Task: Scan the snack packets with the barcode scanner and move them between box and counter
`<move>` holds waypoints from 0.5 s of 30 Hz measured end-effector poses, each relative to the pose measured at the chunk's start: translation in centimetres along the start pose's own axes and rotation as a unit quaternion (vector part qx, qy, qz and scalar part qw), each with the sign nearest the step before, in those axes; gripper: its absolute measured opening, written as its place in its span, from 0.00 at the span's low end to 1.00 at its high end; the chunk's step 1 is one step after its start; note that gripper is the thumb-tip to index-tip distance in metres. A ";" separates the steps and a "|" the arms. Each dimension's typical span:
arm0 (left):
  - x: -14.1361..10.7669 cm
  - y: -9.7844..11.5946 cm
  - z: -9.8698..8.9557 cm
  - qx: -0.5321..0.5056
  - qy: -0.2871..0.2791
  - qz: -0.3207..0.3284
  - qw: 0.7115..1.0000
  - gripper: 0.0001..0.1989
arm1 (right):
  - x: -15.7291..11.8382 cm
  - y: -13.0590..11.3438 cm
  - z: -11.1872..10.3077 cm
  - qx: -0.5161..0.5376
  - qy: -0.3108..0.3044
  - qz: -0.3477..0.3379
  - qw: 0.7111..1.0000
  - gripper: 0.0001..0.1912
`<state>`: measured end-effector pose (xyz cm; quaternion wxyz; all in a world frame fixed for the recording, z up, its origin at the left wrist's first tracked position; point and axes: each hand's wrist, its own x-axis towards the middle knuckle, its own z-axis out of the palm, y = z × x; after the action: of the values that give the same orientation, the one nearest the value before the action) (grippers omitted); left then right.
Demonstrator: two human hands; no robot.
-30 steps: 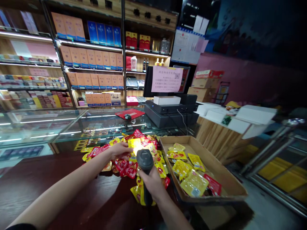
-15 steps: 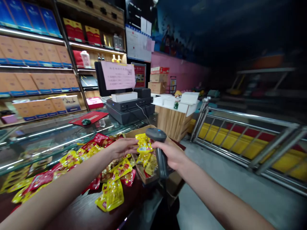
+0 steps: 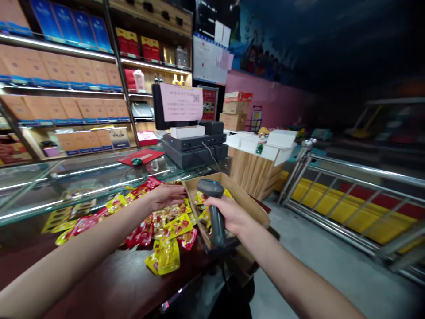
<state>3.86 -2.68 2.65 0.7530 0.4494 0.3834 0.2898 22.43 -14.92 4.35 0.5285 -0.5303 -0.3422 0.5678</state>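
Observation:
My right hand [image 3: 230, 213] is wrapped around the handle of a dark grey barcode scanner [image 3: 217, 217], its head raised over a cardboard box [image 3: 255, 208]. Inside the box, partly behind the scanner, lie some yellow snack packets [image 3: 205, 217]. To the left, my left hand [image 3: 168, 196] hovers over a pile of red and yellow snack packets [image 3: 168, 219], near the box's left wall. Its fingers stretch toward the box and no packet shows in them. A yellow packet [image 3: 169, 257] rests at the pile's front edge on the dark tabletop.
Behind the pile runs a glass counter [image 3: 96, 181] with a red mat [image 3: 146, 156] and a mouse [image 3: 137, 161]. A monitor with a pink notice [image 3: 182, 104] stands above a black cash drawer [image 3: 195, 155]. A metal railing [image 3: 358, 166] is at the right.
My left hand has let go of the yellow packet held by the scanner and drawn back left over the pile. The scanner stays in my right hand. The view has swung left.

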 end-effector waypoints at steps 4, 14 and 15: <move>-4.3 -0.5 -5.6 -0.019 0.078 0.012 0.997 0.10 | 1.2 2.2 5.5 0.016 -0.085 0.047 0.995 0.07; -12.5 -4.2 -15.1 -0.080 0.199 -0.014 0.977 0.07 | 4.8 7.6 16.9 -0.065 -0.177 0.093 0.978 0.02; -12.7 -4.8 -15.5 -0.090 0.205 -0.028 0.974 0.06 | 5.3 8.2 17.7 -0.076 -0.173 0.091 0.978 0.03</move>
<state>-15.47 -7.59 -2.31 0.7037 0.3000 0.5143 0.3876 4.02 -8.46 -1.14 0.3653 -0.4916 -0.4206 0.6693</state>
